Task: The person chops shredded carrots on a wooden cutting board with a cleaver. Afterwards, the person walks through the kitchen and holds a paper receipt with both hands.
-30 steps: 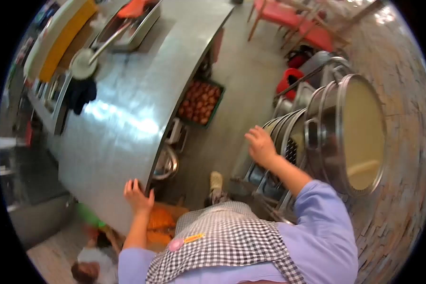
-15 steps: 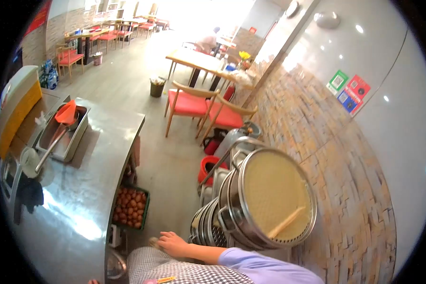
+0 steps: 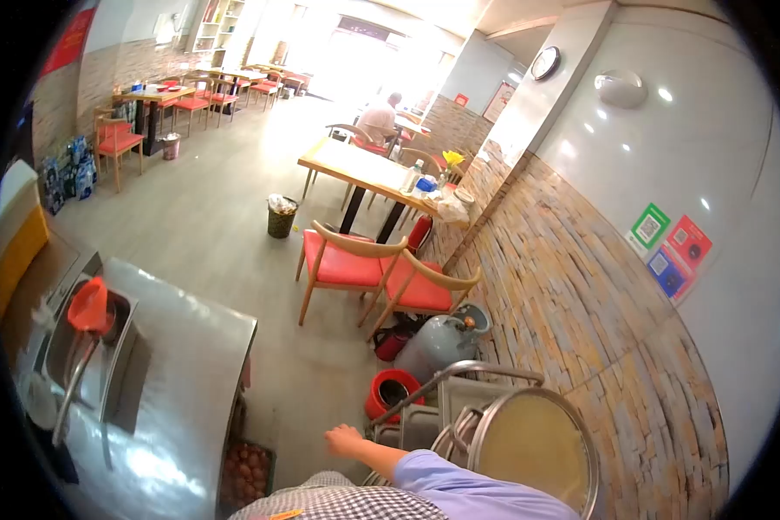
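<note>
My right hand (image 3: 345,440) hangs in front of my body, low in the middle of the view, its fingers loosely bent and a little apart, with nothing seen in it. It is nearest to the metal steamer stack, whose round top (image 3: 533,451) with a pale cloth-like cover stands to the right of my arm. Beyond the hand on the floor stands a red bucket (image 3: 374,403) with a dark inside. My left hand is out of view.
A steel counter (image 3: 182,347) runs along the left, holding a metal basin with an orange funnel (image 3: 88,305). A crate of eggs (image 3: 247,472) sits beneath it. Ahead are red-seated chairs (image 3: 342,260), a gas cylinder (image 3: 429,347), a bin (image 3: 282,217) and a seated person (image 3: 377,117).
My view has tilted up and moved forward past the counter. The steamer stack is lower in view, and the fingertips at the bottom left are gone. My right hand has swung forward.
</note>
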Motion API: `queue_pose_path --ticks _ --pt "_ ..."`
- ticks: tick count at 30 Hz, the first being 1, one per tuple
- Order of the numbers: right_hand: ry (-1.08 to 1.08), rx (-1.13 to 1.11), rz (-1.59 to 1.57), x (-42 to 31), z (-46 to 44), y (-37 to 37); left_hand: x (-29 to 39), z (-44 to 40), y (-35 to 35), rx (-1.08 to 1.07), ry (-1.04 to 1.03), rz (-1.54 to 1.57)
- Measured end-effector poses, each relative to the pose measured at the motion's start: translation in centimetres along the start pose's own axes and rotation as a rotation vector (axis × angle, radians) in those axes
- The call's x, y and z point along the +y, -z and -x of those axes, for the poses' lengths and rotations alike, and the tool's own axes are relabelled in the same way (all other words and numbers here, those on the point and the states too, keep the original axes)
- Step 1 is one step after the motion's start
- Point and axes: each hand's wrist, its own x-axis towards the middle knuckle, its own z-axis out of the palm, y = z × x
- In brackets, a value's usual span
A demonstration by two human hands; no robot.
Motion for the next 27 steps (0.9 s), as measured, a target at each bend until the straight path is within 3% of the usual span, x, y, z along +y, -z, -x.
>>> queue_pose_path --ticks 3,6,8,9,10,11,13,14,15,16,17,19,20,21,22,23,24,25,26,27 --pt "-0.090 -0.032 -0.129 6.5 -3.6 -1.0 3.9 -8.9 -2.6 -0.005 -0.027 0.026" --pt "-0.150 -0.156 -0.257 12.6 -4.9 -0.1 0.7 -12.3 -6.0 -0.031 0.098 -0.046" --pt "-0.132 -0.356 -0.290 20.0 -9.0 -3.4 -4.9 -11.3 -7.2 -0.075 0.323 -0.127" --pt "0.014 -0.364 -0.291 23.8 -10.3 -3.5 -7.7 -10.1 -7.3 -0.097 0.477 -0.167" --pt "0.014 -0.407 -0.202 26.5 -12.0 -3.9 -10.3 -8.8 -6.9 -0.119 0.666 -0.196" --pt "0.201 -0.457 -0.247 30.3 -14.1 -2.1 -12.3 -7.6 -5.9 -0.130 0.855 -0.224" --pt "-0.129 -0.597 -0.100 31.8 -17.5 3.0 -13.4 -7.4 -3.6 -0.096 1.183 -0.246" --pt "0.037 -0.322 -0.250 31.1 -16.7 10.2 -13.7 -8.7 -3.6 -0.039 1.289 -0.235" --pt "-0.019 -0.316 -0.252 31.1 -18.9 13.9 -13.2 -11.1 -4.1 0.012 1.355 -0.215" --pt "0.015 -0.250 -0.273 33.3 -22.2 14.3 -12.2 -14.7 -5.3 0.084 1.316 -0.163" --pt "0.145 -0.216 -0.089 34.3 -25.7 15.8 -10.0 -19.9 -6.2 0.151 1.206 -0.103" --pt "0.242 -0.361 0.117 34.2 -33.0 20.6 -1.5 -33.7 -5.6 0.202 0.801 -0.052" --pt "0.295 -0.475 0.283 31.1 -35.8 25.4 3.1 -39.8 -3.9 0.074 0.603 -0.084" --pt "0.416 -0.378 0.258 32.1 -41.4 25.5 9.7 -47.5 -0.8 -0.027 0.441 -0.184" --pt "0.408 -0.384 0.288 27.0 -43.0 32.2 10.6 -50.5 -0.2 -0.088 0.314 -0.095" --pt "0.516 -0.295 0.346 22.9 -45.5 37.2 11.4 -53.7 0.6 0.011 0.260 0.028" --pt "0.738 -0.038 0.222 20.1 -48.6 40.6 11.5 -57.0 0.5 0.120 0.204 0.148" --pt "0.697 0.074 0.389 13.7 -48.5 46.2 10.6 -60.4 -0.8 0.235 0.218 0.506" --pt "0.834 0.331 0.313 7.8 -47.5 50.7 9.4 -63.3 -2.2 0.350 0.223 0.864" --pt "0.994 0.437 0.192 1.8 -45.2 55.4 8.8 -65.8 -4.0 0.467 0.219 1.223"
